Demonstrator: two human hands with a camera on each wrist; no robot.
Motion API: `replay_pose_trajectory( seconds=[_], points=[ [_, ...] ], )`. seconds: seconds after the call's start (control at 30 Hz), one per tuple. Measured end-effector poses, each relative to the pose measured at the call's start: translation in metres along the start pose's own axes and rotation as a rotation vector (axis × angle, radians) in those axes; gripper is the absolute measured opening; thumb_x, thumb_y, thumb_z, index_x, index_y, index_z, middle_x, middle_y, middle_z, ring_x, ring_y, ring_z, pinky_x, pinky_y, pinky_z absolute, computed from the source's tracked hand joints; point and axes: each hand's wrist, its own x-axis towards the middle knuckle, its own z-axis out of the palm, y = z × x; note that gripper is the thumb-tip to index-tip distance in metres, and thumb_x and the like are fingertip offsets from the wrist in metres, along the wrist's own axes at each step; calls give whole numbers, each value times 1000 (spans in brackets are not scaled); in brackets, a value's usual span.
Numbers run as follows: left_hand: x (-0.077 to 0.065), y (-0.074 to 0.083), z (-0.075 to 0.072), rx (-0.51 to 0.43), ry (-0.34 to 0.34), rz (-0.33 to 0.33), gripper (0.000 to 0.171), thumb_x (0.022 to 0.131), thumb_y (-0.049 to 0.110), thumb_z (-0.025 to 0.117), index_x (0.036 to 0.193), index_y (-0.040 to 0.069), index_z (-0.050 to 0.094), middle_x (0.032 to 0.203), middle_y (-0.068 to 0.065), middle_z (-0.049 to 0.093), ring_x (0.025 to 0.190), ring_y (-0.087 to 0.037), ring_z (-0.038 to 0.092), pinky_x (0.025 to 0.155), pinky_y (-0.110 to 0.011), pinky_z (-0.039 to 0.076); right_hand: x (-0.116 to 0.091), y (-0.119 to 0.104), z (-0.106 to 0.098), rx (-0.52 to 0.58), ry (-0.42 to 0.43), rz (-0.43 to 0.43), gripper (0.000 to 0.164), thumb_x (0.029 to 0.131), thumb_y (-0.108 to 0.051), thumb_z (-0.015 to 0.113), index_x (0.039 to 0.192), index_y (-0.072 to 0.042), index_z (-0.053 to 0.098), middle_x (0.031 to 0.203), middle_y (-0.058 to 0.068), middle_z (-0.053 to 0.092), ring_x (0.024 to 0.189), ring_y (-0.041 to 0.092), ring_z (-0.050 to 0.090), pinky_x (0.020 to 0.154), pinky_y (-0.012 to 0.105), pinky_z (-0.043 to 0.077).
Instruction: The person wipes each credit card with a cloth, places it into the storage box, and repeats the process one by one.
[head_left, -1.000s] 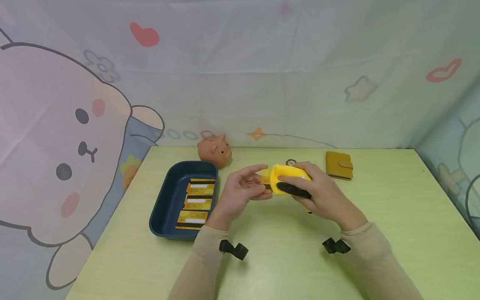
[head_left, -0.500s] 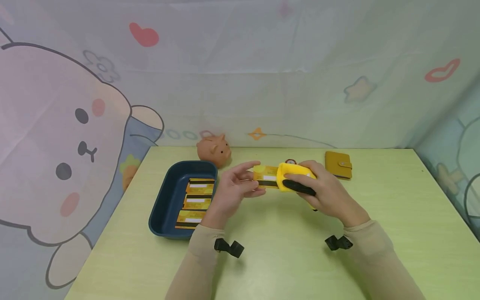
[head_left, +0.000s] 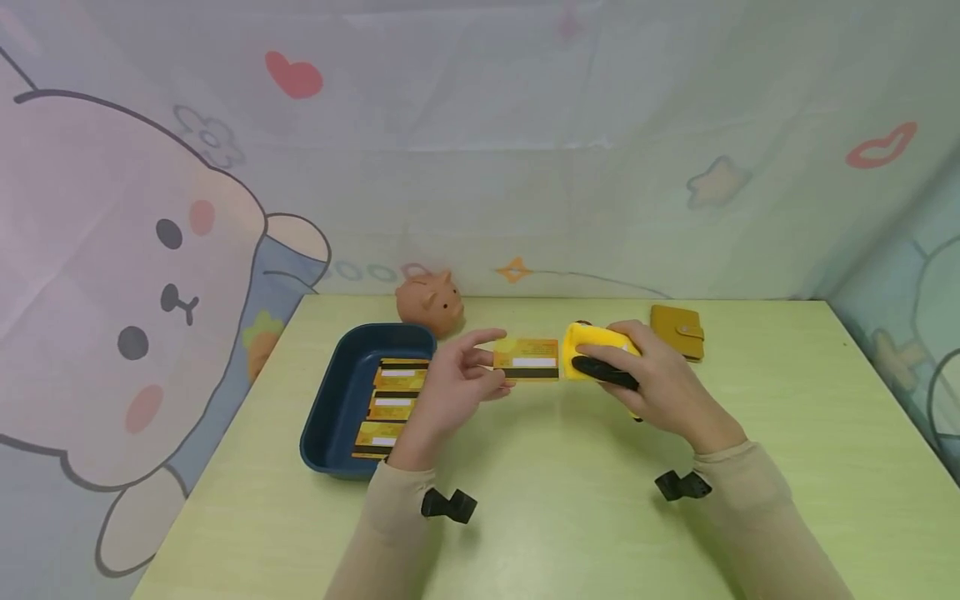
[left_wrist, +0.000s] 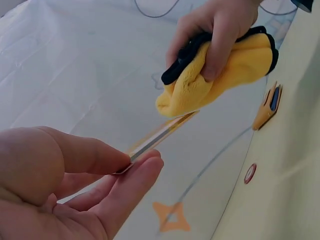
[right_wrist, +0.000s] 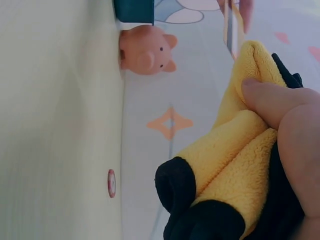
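Observation:
My left hand (head_left: 457,383) pinches a yellow-orange card (head_left: 527,360) by its left end, above the table. A black stripe and a white strip run along the card's face in the head view; the left wrist view shows it almost edge-on (left_wrist: 162,135). To its right, my right hand (head_left: 656,387) grips a folded yellow cloth with black edging (head_left: 588,346). In the head view a narrow gap separates cloth and card. The cloth's folds (right_wrist: 230,155) fill much of the right wrist view, the thumb pressing into them.
A dark blue tray (head_left: 318,417) on the left holds several similar cards (head_left: 393,408). Behind it stands a pink piggy bank (head_left: 429,302). A mustard wallet (head_left: 677,332) lies at the back right. A small red-and-white round chip (right_wrist: 111,183) lies near the back edge.
The card has come out of the cloth's fold as my left hand moved left with it. My right hand has shifted slightly right with the cloth.

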Motion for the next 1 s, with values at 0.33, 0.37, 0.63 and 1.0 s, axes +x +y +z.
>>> replay_pose_trajectory(
  seconds=[0.33, 0.37, 0.63, 1.0],
  points=[
    [-18, 11, -38, 290, 17, 37, 51, 94, -3, 70, 143, 12, 64, 108, -18, 65, 90, -29, 77, 81, -38, 66, -14, 3, -3, -40, -122, 180, 54, 84, -23, 90, 134, -30, 69, 121, 12, 58, 85, 23, 61, 60, 36, 55],
    [-19, 12, -43, 307, 25, 36, 50, 94, -3, 70, 142, 12, 64, 107, -18, 66, 89, -29, 77, 80, -38, 66, -15, 3, -3, -46, -149, 210, 52, 86, -26, 89, 134, -30, 68, 121, 12, 57, 83, 22, 60, 59, 35, 54],
    [-31, 18, -84, 427, 79, 4, 42, 99, 0, 68, 139, 9, 63, 106, -18, 68, 85, -29, 77, 78, -41, 66, -28, 7, -7, -68, -394, 437, 49, 95, -31, 79, 141, -25, 65, 123, 21, 53, 81, 28, 60, 58, 42, 54],
    [-46, 13, -158, 586, -35, -152, 38, 102, 8, 65, 139, 2, 60, 90, -13, 68, 80, -23, 72, 75, -40, 60, -41, 15, -6, -60, -520, 549, 56, 96, -30, 77, 146, -11, 60, 127, 32, 52, 84, 31, 60, 61, 43, 56]
  ],
)
